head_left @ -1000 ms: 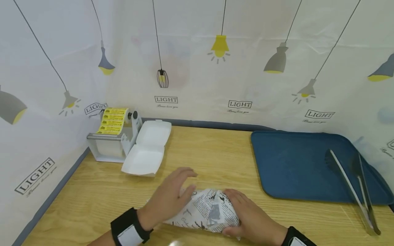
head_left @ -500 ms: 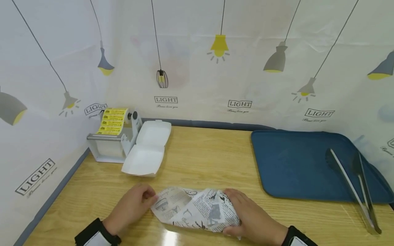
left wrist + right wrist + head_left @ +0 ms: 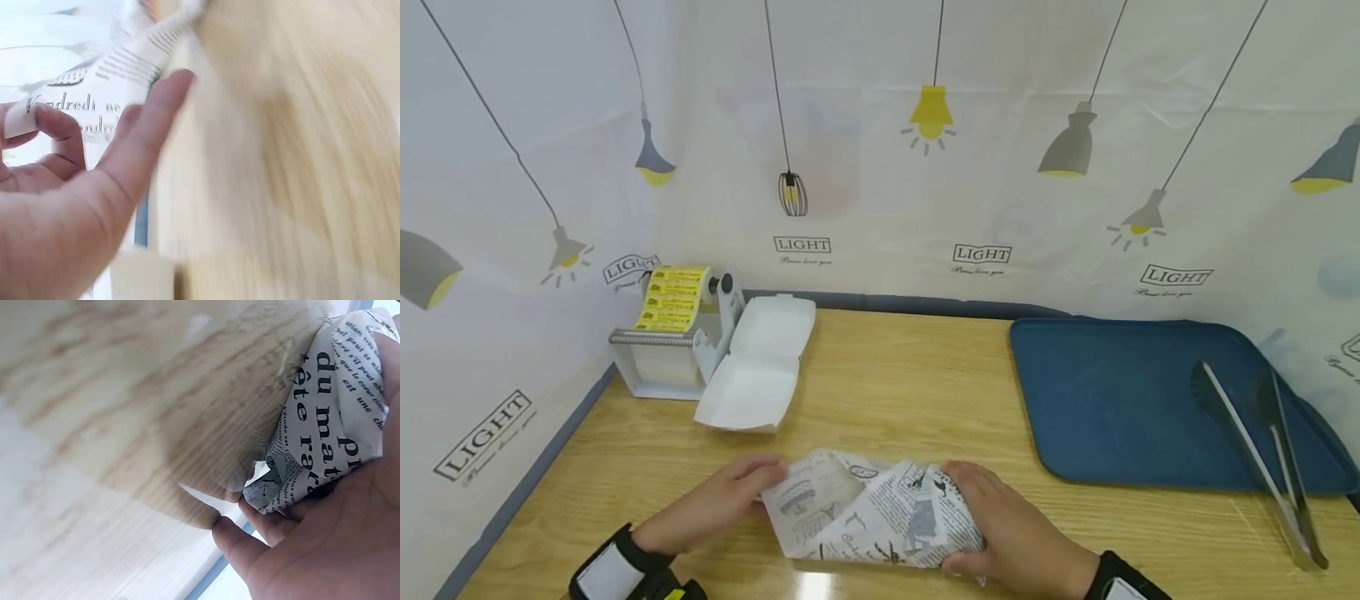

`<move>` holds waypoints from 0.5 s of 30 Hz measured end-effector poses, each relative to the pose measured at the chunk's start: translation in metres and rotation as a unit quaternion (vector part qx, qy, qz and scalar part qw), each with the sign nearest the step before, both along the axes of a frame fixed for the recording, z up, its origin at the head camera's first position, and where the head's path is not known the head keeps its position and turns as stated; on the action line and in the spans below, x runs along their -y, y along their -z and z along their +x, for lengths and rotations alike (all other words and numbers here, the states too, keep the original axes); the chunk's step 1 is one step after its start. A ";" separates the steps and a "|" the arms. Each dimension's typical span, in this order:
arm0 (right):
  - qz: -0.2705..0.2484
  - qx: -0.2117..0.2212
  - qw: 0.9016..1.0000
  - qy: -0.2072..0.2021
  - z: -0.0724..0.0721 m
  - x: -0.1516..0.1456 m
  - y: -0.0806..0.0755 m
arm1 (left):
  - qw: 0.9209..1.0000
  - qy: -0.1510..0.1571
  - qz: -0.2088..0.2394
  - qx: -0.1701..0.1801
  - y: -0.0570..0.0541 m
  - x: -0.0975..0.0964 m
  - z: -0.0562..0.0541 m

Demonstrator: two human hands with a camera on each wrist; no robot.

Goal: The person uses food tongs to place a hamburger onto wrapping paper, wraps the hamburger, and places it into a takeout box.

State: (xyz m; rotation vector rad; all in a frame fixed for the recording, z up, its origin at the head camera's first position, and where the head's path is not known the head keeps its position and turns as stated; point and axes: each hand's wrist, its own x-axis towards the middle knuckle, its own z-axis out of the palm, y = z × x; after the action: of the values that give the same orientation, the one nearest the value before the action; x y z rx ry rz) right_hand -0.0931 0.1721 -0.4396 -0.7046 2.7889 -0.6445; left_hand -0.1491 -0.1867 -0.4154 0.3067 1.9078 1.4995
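1. The newsprint-patterned paper bundle [image 3: 880, 517] lies on the wooden table [image 3: 917, 379], between the 2 hands; what it wraps is hidden.
2. Its long axis runs left to right, roughly along the line from hand to hand.
3. The left hand [image 3: 722, 500] is at the bundle's left end, where the paper lies flatter; its thumb and a curled finger appear to pinch the edge, while 1 finger stands out straight.
4. The right hand [image 3: 1011, 529] grips the bulkier right end, thumb on the near side, fingers over the far side.
5. Each hand is nearest its own end, with the printed middle uncovered.
6. Beyond the left end sits an open white box [image 3: 748, 396]; beyond the right, a blue tray [image 3: 1112, 404] bearing tongs [image 3: 1253, 458].
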 end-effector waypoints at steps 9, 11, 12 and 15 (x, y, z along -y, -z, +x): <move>0.001 -0.004 1.000 -0.003 0.001 -0.002 -0.001 | 0.968 0.097 0.227 0.033 -0.017 -0.044 0.006; -0.002 -0.009 1.000 -0.007 0.002 -0.001 -0.001 | 0.961 0.107 0.252 0.035 -0.018 -0.056 0.007; -0.001 -0.010 1.000 -0.008 0.002 -0.001 -0.002 | 0.959 0.112 0.259 0.037 -0.018 -0.061 0.008; 0.003 -0.015 1.000 -0.009 0.002 0.000 -0.002 | 0.957 0.118 0.263 0.038 -0.016 -0.080 0.009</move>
State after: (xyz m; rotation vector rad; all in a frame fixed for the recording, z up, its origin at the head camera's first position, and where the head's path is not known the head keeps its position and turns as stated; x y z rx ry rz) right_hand -0.0908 0.1723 -0.4372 -0.7441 2.8067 -0.6263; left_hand -0.1397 -0.1071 -0.3990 0.6774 1.3279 1.8011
